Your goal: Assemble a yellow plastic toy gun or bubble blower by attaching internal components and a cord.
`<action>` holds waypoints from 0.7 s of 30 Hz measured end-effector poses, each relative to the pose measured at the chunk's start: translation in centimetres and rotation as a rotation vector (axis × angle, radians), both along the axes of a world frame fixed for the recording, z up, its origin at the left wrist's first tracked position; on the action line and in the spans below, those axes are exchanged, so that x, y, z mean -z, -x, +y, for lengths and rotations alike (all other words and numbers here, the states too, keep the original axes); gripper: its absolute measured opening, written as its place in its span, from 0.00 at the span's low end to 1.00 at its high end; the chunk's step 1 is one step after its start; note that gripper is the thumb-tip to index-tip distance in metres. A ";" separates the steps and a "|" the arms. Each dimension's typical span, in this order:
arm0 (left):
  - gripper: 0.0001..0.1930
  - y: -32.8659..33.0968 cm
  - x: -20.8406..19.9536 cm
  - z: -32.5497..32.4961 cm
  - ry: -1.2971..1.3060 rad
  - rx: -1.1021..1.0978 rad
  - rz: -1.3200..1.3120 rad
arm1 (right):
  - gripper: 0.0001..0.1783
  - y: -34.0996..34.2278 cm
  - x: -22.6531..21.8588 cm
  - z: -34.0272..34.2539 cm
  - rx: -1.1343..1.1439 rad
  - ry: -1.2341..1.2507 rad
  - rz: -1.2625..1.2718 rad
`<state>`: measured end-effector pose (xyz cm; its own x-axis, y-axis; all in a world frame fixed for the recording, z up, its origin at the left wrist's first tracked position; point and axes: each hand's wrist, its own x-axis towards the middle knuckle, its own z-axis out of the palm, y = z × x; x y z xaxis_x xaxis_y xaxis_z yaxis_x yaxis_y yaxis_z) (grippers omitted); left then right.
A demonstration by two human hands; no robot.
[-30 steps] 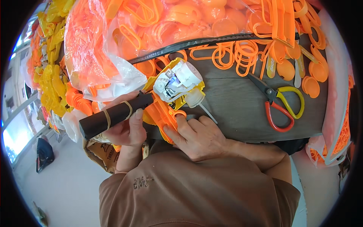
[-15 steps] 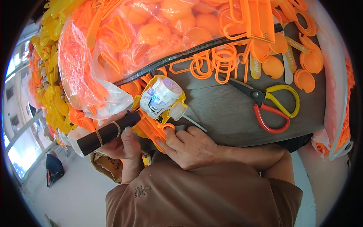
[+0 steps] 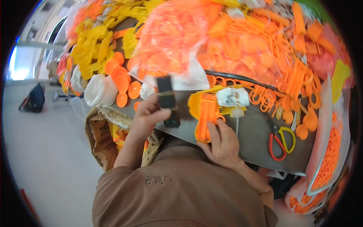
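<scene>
My left hand (image 3: 145,119) is closed on a dark, bar-shaped bundle (image 3: 165,92) with a tan rubber band round it, held upright above the table edge. To its right lies a yellow and orange plastic toy body (image 3: 207,113). My right hand (image 3: 224,145) grips the near end of the toy body, thumb at its lower left and fingers along its right side. A white plastic mechanism (image 3: 232,97) sits at the toy's far right, with a thin pale rod (image 3: 237,125) pointing toward me. Some of my left fingers are hidden behind the bundle.
Scissors (image 3: 279,138) with red and yellow handles lie on the grey table (image 3: 253,136) to the right. Orange discs (image 3: 121,79) and a white bag (image 3: 100,90) are at left. Beyond are piled yellow parts (image 3: 98,45) and a clear bag (image 3: 170,41) of orange parts. A paper sack (image 3: 100,140) stands beside my left arm.
My view has shifted, showing more of the table. My left hand has turned the dark bundle from slanting to upright and moved it away from the toy body. My right hand stays on the toy.
</scene>
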<state>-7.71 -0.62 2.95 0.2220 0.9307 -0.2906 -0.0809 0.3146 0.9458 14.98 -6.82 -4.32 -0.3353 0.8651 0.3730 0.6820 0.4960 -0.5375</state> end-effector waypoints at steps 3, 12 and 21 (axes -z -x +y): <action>0.29 1.4 1.2 -2.0 -0.034 0.131 0.182 | 0.37 0.4 -0.6 -0.3 0.047 -0.057 -0.007; 0.12 2.3 2.5 -0.3 -0.853 0.085 1.052 | 0.34 0.9 -1.5 -0.4 0.099 -0.088 0.027; 0.16 12.9 0.4 17.4 -0.434 -0.170 1.767 | 0.20 0.2 -4.7 0.6 0.024 -0.068 0.159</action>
<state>-20.65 16.77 2.51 -0.1362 0.9726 0.1884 0.9878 0.1477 -0.0487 14.74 -6.21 0.36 -0.2470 0.8432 0.4775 0.6035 0.5194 -0.6050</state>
